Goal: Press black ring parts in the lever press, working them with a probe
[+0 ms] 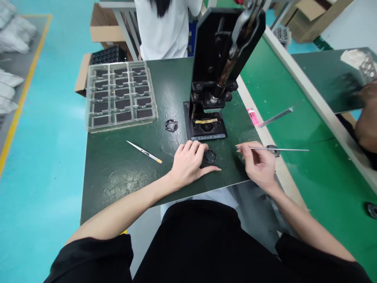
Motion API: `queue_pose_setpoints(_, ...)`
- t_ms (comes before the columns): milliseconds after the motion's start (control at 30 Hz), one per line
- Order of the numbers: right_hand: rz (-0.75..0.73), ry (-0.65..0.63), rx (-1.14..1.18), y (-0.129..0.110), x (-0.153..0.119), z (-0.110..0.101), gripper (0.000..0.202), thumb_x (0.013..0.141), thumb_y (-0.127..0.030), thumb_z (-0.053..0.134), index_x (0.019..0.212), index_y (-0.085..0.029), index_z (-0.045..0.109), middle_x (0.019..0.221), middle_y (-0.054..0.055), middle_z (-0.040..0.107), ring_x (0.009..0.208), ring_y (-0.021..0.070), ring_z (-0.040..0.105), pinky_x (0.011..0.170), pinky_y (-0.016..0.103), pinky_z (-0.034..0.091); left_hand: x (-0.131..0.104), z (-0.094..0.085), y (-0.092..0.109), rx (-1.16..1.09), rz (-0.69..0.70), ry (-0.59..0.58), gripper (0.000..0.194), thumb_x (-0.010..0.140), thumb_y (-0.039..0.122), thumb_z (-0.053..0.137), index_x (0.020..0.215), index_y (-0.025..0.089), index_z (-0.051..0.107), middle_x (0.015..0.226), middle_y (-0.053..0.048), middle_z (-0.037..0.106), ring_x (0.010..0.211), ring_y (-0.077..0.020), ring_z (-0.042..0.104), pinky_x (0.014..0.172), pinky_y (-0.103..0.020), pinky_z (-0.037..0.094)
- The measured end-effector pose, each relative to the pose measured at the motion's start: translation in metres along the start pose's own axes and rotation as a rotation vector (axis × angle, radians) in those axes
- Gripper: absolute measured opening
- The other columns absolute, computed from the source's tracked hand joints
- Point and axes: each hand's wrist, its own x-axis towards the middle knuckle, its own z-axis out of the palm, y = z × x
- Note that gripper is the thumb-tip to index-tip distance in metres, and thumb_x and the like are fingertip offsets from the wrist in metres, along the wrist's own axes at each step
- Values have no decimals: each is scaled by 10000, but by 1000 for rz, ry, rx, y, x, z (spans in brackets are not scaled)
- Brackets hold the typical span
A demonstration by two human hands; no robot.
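Observation:
My left hand (pixel 190 163) rests on the dark green bench, its curled fingers and thumb around the left side of a black round ring-shaped part (pixel 210 156). In my right hand (pixel 259 163), the thumb and fingers pinch a thin straight metal rod (pixel 291 149), held level above the bench's right edge. A second black ring part (pixel 171 125) lies to the left of the hand press (pixel 207 84). On the press base sits a dark fixture with a yellow strip (pixel 206 121) across it. Tweezers (pixel 144 151) lie left of my left hand.
Stacked clear plastic trays (pixel 126 120) with dark pieces stand at the bench's left. A green conveyor belt (pixel 297 114) runs along the right, with another round black part (pixel 273 150) on its pale rail, partly behind my right hand. A person in white (pixel 165 31) is beyond the bench.

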Motion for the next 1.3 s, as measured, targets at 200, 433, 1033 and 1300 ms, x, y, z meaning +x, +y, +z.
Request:
queue_pose_setpoints(200, 87, -185, 58, 0, -13, 6, 158, 1029, -287, 559, 988, -192, 679, 958, 74, 739, 773, 164, 728, 621, 263, 587, 11, -2, -18, -387, 171, -240, 551, 965, 435, 672, 1414, 188, 470, 1344, -94, 673, 1245, -236, 598, 1059, -406, 517)
queue_pose_setpoints(433, -302, -166, -381, 4, -5, -10, 243, 993, -142, 522, 1141, -200, 706, 905, 85, 767, 760, 223, 710, 726, 372, 586, 7, 0, -19, -325, 88, -130, 516, 906, 562, 705, 1220, 174, 574, 1136, -96, 725, 1066, -240, 653, 924, -405, 573)
queue_pose_setpoints(1033, -497, -195, -255, -28, 22, 6, 321, 963, -78, 571, 1170, -269, 724, 925, 46, 788, 811, 214, 734, 765, 406, 626, 4, 1, -17, -214, 143, -135, 483, 966, 580, 605, 1192, 157, 553, 1070, -102, 708, 1021, -253, 642, 886, -391, 546)
queue_pose_setpoints(1300, -547, -237, -220, -27, 21, 19, 339, 962, -54, 554, 1180, -259, 713, 923, 43, 788, 818, 207, 738, 769, 401, 630, 4, 2, -17, -206, 180, -113, 487, 974, 566, 600, 1203, 141, 543, 1071, -103, 705, 1024, -251, 628, 870, -367, 521)
